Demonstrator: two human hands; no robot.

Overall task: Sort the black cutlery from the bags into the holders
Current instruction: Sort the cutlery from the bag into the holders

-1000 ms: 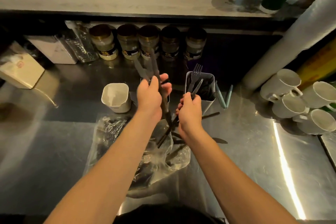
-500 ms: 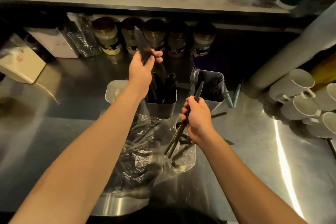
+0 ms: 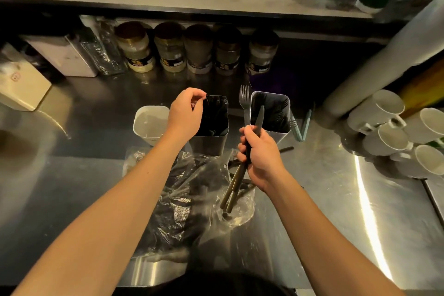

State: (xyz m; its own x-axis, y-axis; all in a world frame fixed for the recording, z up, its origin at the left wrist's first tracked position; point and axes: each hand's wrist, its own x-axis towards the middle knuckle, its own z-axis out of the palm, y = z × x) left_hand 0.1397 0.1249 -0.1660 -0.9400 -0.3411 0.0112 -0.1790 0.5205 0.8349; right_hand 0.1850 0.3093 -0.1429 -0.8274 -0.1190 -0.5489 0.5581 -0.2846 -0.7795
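Three holders stand in a row on your tabletop point(image 3: 324, 199): a pale one point(image 3: 151, 124) on the left, a dark middle holder point(image 3: 212, 125) and a right holder point(image 3: 270, 113). The middle and right ones already carry black cutlery; what lies in the pale one is too blurred to tell.

Your left hand point(image 3: 185, 113) is over the near-left corner of the middle holder, its fingers point(image 3: 199, 97) curled down with thumb and forefinger close together at the rim. Something dark sits right at those tips, but you cannot tell whether it is pinched or merely part of the holder's load.

Your right hand point(image 3: 260, 151) is closed around a bundle of cutlery point(image 3: 234, 185), just in front of the right holder. A fork point(image 3: 244, 101) and a knife point(image 3: 259, 116) stick up out of the fist, the fork tines level with the gap between the two dark holders. The handles slant down and left below the hand, over the bag.

Your clear plastic bag point(image 3: 182, 197) lies crumpled on the tabletop in front of the holders, with more dark pieces showing through it. A few loose pieces point(image 3: 286, 149) rest on the steel by the right holder.

Behind the holders, jars point(image 3: 199, 53) line the back wall. White mugs point(image 3: 386, 125) lie stacked at the far right.
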